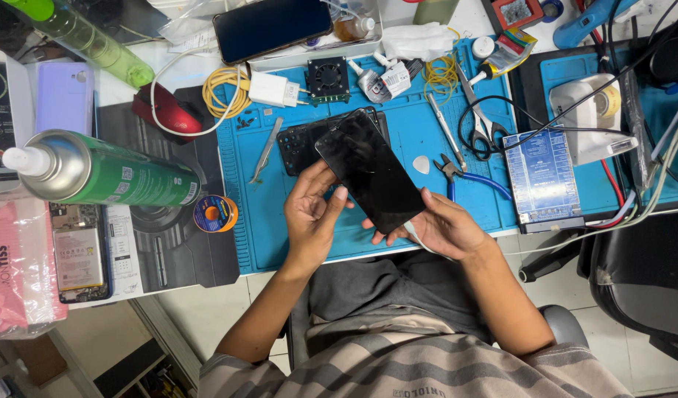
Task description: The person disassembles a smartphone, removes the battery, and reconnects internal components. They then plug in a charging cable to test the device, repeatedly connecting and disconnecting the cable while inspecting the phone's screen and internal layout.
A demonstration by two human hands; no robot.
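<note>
Both my hands hold a black glossy phone screen (368,171) tilted above the blue work mat (427,140). My left hand (313,214) grips its lower left edge, thumb on the glass. My right hand (442,225) supports the bottom corner from below and also holds a thin white strip. Under the screen, a dark phone body (298,144) lies flat on the mat.
Tweezers (265,151), a white pick (421,164), blue-handled pliers (468,177), scissors (480,118), a small fan (328,77) and a blue circuit board (542,180) lie around the mat. A green spray can (103,173), solder spool (215,214) and opened phone (77,254) sit left.
</note>
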